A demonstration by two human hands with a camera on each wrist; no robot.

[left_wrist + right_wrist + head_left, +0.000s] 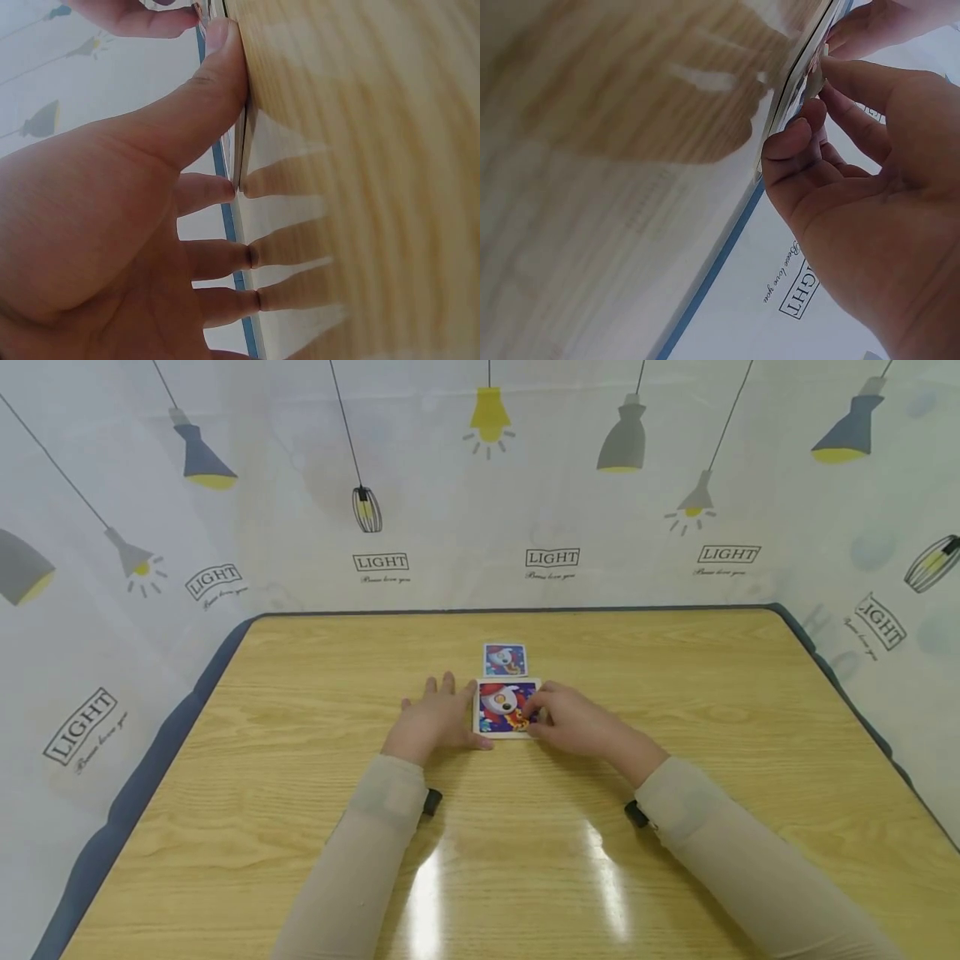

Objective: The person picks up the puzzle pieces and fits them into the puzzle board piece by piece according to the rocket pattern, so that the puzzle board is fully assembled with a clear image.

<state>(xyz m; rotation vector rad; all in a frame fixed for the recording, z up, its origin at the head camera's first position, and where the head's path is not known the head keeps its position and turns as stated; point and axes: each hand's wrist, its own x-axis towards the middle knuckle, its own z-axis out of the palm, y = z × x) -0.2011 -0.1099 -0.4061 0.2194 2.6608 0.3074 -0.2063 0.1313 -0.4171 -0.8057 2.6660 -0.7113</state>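
Note:
A square picture puzzle (pixel 498 702) with a pale border lies flat on the table; it shows a white and red cartoon figure on dark blue. My left hand (pixel 438 714) rests at its left side, fingers spread and fairly straight, the thumb (pixel 217 82) touching the near edge. Over the puzzle's right side, my right hand (pixel 573 718) pinches a small pale puzzle piece (pixel 815 81) between thumb and fingers, right at the surface. The fingers hide that part of the picture. Just beyond the puzzle lies a smaller card (pixel 506 658) with a similar picture.
The wooden table (pixel 300 693) reaches to a dark blue edge (pixel 517 609) at the back. A white curtain (pixel 450 510) printed with lamps surrounds it on three sides. Light glares off the near tabletop between the forearms.

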